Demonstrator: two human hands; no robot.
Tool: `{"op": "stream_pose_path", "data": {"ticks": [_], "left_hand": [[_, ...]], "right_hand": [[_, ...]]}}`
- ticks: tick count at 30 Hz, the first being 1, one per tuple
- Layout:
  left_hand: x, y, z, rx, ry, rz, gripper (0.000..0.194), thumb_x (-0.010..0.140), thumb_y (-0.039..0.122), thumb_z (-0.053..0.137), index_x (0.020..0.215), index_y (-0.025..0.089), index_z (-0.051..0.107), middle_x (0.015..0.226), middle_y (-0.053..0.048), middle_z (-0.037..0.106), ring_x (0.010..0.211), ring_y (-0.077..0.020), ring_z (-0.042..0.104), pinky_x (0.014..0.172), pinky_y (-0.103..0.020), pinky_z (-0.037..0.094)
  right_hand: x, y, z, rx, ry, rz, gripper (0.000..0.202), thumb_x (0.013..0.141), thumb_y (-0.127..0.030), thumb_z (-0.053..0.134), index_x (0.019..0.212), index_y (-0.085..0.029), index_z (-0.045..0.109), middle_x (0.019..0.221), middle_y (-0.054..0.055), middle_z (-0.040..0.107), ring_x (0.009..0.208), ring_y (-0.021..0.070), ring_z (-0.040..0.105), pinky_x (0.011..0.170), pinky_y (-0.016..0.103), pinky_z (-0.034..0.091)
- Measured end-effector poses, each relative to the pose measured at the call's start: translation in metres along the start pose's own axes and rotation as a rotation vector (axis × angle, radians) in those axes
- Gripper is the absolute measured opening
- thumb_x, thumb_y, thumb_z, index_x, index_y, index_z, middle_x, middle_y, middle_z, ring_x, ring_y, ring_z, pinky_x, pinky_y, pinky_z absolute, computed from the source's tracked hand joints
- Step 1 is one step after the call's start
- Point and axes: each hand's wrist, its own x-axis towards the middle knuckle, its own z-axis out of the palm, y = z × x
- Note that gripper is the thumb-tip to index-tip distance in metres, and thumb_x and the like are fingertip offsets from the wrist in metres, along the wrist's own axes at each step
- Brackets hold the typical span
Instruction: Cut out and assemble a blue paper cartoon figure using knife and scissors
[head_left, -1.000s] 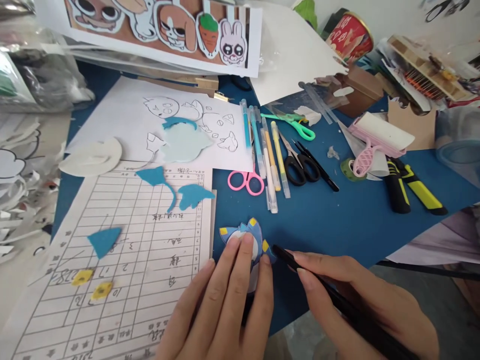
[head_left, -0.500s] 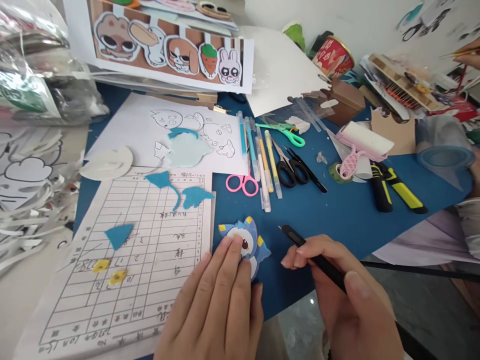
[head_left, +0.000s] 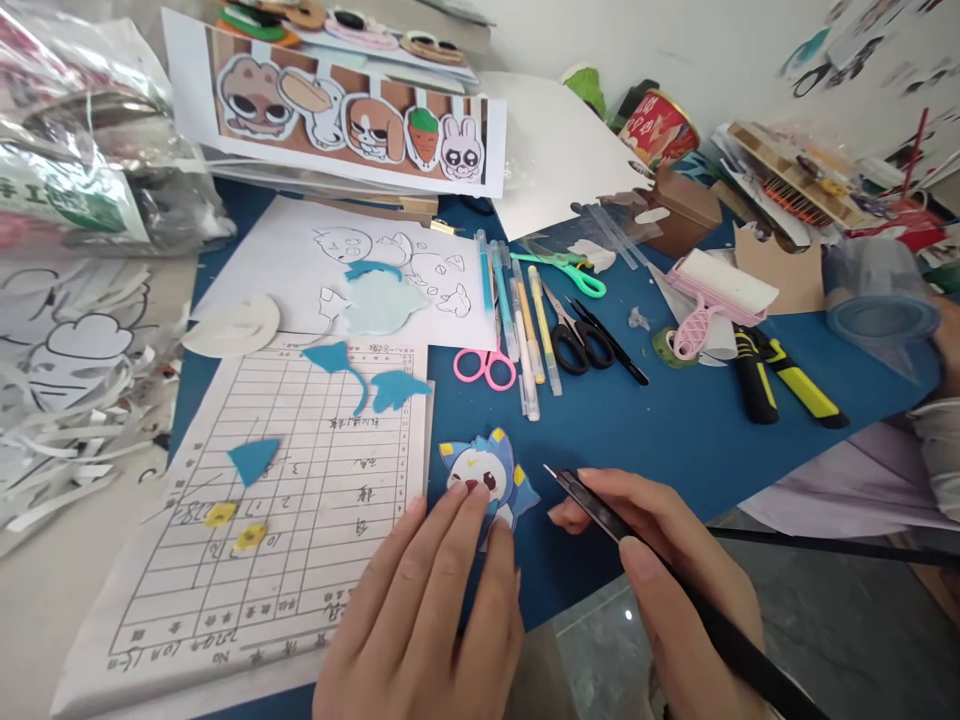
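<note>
A small blue-and-white character cutout with yellow patches lies on the blue table near its front edge. The fingertips of my left hand rest on its lower left part, hiding some of it; the fingers lie nearly flat. Right of the cutout, my right hand holds a black pen-like tool between thumb and fingers, its thin tip pointing up-left and apart from the cutout. On the printed form to the left are blue felt pieces and two small yellow pieces.
Pink scissors, several pens, black scissors and tweezers lie behind my hands. Further right are a pink lint roller and yellow-black pliers. A person's sleeve shows at the right edge.
The fingers of my left hand have slid down on the cutout, uncovering more of its face. My right hand has tilted the tool, its tip now slightly further left.
</note>
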Motion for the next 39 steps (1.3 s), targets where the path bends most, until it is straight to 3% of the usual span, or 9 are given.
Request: {"op": "stream_pose_path", "data": {"ticks": [7, 11, 15, 25, 31, 39], "left_hand": [[-0.0009, -0.0014, -0.0001, 0.03, -0.045, 0.03, 0.013, 0.09, 0.018, 0.064, 0.103, 0.016, 0.068, 0.115, -0.011, 0.073, 0.106, -0.022, 0.07, 0.1, -0.035, 0.044], [-0.0006, -0.0019, 0.0, 0.043, -0.034, 0.032, 0.013, 0.09, 0.017, 0.063, 0.102, 0.016, 0.068, 0.116, -0.011, 0.073, 0.105, -0.0227, 0.069, 0.098, -0.036, 0.044], [0.0001, -0.0029, 0.0003, 0.071, -0.056, 0.054, 0.02, 0.093, 0.022, 0.058, 0.108, 0.016, 0.069, 0.119, -0.009, 0.072, 0.105, -0.0243, 0.069, 0.094, -0.037, 0.044], [0.0046, -0.0026, 0.0019, 0.078, -0.094, 0.076, 0.026, 0.095, 0.022, 0.054, 0.116, 0.016, 0.067, 0.123, -0.007, 0.07, 0.106, -0.0238, 0.067, 0.092, -0.038, 0.042], [0.0031, -0.0026, 0.002, 0.072, -0.079, 0.097, 0.027, 0.096, 0.02, 0.049, 0.116, 0.013, 0.066, 0.122, -0.01, 0.07, 0.106, -0.0227, 0.068, 0.093, -0.038, 0.04], [0.0067, -0.0028, 0.0042, 0.038, -0.084, 0.06, 0.025, 0.095, 0.023, 0.052, 0.113, 0.014, 0.066, 0.119, -0.008, 0.072, 0.104, -0.0216, 0.069, 0.092, -0.035, 0.043]], "right_hand": [[-0.0004, -0.0006, -0.0015, -0.287, 0.024, -0.091, 0.016, 0.085, -0.02, 0.064, 0.097, -0.028, 0.07, 0.096, 0.002, 0.077, 0.081, 0.0198, 0.075, 0.075, 0.026, 0.062], [-0.0012, -0.0002, -0.0026, -0.367, 0.017, -0.108, 0.015, 0.081, -0.019, 0.065, 0.094, -0.025, 0.069, 0.09, 0.002, 0.079, 0.073, 0.0194, 0.076, 0.072, 0.025, 0.063], [0.0026, -0.0011, -0.0019, -0.35, 0.055, -0.139, 0.008, 0.079, -0.017, 0.066, 0.081, -0.025, 0.069, 0.081, 0.001, 0.079, 0.068, 0.0172, 0.075, 0.071, 0.024, 0.063], [0.0019, -0.0018, 0.0033, -0.295, 0.035, -0.015, 0.007, 0.082, -0.023, 0.065, 0.085, -0.026, 0.071, 0.089, 0.005, 0.078, 0.078, 0.0241, 0.076, 0.074, 0.033, 0.065], [0.0078, -0.0055, -0.0003, -0.254, -0.012, -0.033, 0.013, 0.081, -0.021, 0.063, 0.082, -0.03, 0.072, 0.085, 0.003, 0.078, 0.08, 0.0274, 0.076, 0.072, 0.038, 0.066], [0.0059, -0.0034, -0.0011, -0.186, 0.003, 0.007, 0.015, 0.079, -0.015, 0.066, 0.081, -0.029, 0.072, 0.08, 0.0, 0.078, 0.073, 0.0201, 0.075, 0.071, 0.027, 0.064]]}}
